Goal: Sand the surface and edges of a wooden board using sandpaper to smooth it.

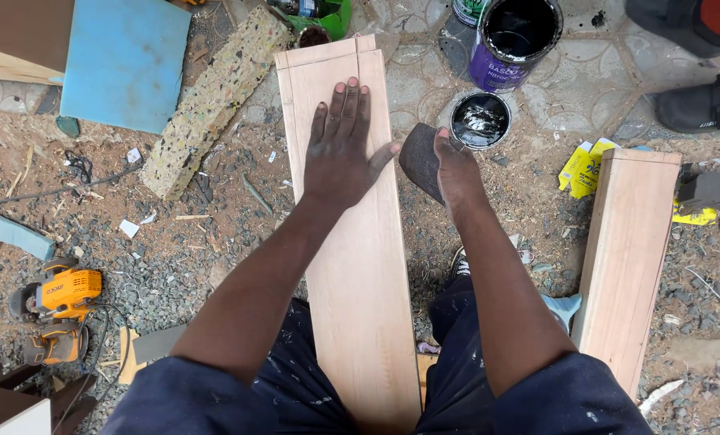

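Head camera looks down on a long pale wooden board (358, 266), smooth with a faint pinkish grain, running lengthwise from between the person's knees out over the gravel and sawdust. Left hand (340, 153) lies flat on the board, its grip fully open, fingers spread and pressing down. Right hand (457, 165), just off the board's right edge, has its grip closed around a dark pad (420, 161), near an open paint tin lid (480, 120).

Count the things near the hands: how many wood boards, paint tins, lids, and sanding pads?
Wooden boards: 2, one under the left hand, one beside it
Paint tins: 1
Lids: 1
Sanding pads: 1, in the right hand
Total: 5
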